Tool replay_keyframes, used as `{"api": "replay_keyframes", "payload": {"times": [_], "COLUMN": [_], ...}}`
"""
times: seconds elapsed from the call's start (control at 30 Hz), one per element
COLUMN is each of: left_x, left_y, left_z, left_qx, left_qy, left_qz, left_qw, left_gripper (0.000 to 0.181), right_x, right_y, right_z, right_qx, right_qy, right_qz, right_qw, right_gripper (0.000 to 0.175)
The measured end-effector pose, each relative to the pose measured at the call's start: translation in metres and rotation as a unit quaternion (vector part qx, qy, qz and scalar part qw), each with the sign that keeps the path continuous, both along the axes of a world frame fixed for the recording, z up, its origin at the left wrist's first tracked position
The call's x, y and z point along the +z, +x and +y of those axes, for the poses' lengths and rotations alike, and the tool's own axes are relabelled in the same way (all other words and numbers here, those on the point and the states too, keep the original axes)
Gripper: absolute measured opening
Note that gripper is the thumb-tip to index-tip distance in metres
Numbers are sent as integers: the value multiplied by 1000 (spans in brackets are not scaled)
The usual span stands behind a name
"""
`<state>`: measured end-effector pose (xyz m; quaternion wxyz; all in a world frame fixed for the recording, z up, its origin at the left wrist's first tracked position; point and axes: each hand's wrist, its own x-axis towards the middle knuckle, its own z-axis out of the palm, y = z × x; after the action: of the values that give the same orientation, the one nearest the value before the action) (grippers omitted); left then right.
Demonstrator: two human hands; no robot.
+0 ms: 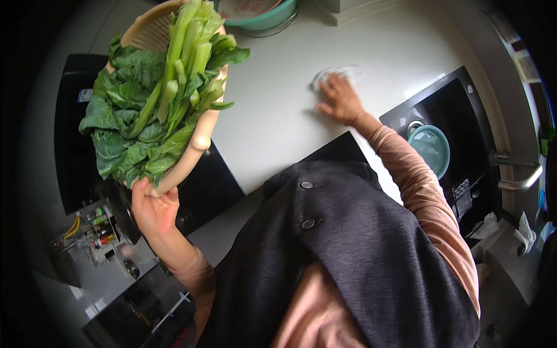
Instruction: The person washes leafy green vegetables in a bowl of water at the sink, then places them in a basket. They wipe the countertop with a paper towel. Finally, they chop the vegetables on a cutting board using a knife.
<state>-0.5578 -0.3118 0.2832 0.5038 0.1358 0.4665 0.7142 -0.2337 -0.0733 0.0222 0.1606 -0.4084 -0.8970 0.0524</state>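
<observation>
My left hand (pixel 157 208) grips the near rim of a beige plastic basket (pixel 186 167), lifted over the left end of the counter. Leafy green vegetables (pixel 148 100) with thick pale stems fill it, and some leaves hang over the rim. On the light countertop (pixel 270 117), my right hand (pixel 341 100) is spread with its fingertips at a thin whitish cloth or film (pixel 343 71). Motion blurs this hand and the material, so whether the fingers grip it cannot be told.
A teal-rimmed basin (pixel 265 19) stands at the counter's far edge. To the right is a black sink (pixel 461 108) with a teal bowl (pixel 429 150) inside and a metal faucet (pixel 522 178) beside it. A black cooktop (pixel 213 174) lies under the basket; bottles (pixel 100 219) stand at lower left.
</observation>
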Motion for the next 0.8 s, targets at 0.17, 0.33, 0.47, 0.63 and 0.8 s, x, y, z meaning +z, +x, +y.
{"api": "replay_keyframes", "payload": {"times": [0.17, 0.33, 0.47, 0.63, 0.8], "left_x": [7, 6, 3, -1, -3], "left_y": [17, 14, 9, 1, -5], "left_z": [4, 0, 2, -2, -5], "left_qx": [15, 28, 20, 35, 34], "left_qy": [-19, -20, -14, -25, -22], "left_qz": [5, 16, 13, 13, 4], "left_qw": [1000, 999, 1000, 999, 999], "left_gripper": [15, 22, 29, 33, 33], "right_x": [4, 5, -12, 34, -8], "right_y": [7, 94, 80, -75, -144], "right_z": [-49, 7, 54, -12, -95], "right_qx": [234, 81, -68, 163, 422], "right_qy": [-87, -51, -124, -209, -123], "right_qz": [-92, -60, 82, -57, -35], "right_qw": [964, 994, 987, 963, 897], "right_gripper": [66, 55, 58, 70, 51]}}
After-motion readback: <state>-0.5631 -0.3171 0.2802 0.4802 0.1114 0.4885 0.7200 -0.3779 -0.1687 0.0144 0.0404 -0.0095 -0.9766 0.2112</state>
